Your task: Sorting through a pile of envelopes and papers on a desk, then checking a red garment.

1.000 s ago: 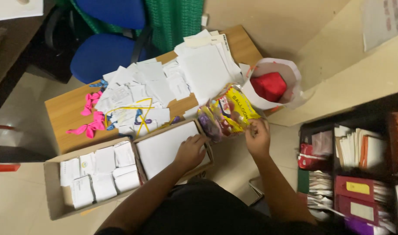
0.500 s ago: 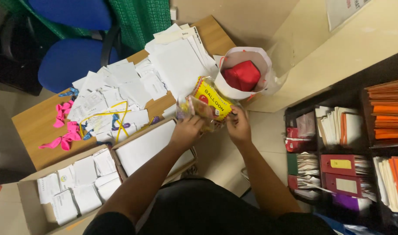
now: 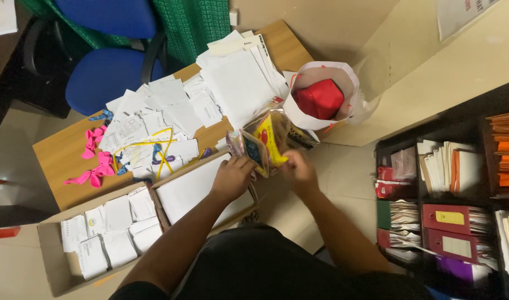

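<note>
Left hand [image 3: 232, 176]: fingers closed on packet [image 3: 268, 139].
Right hand [image 3: 299, 171]: pinching packet's lower edge.
Beside: white bag [image 3: 321, 75], papers [image 3: 232, 83], box [image 3: 65, 266].

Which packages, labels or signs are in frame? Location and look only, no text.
Clear packet: held by left hand and right hand; crinkly, yellow and red inside.
White bag: table's right end; open, red bundle inside.
Cardboard box: floor, lower left; white slips inside.
Yellow label: red folder on right shelf; rectangular.
Wall sign: top right; white sheet, cropped.
</note>
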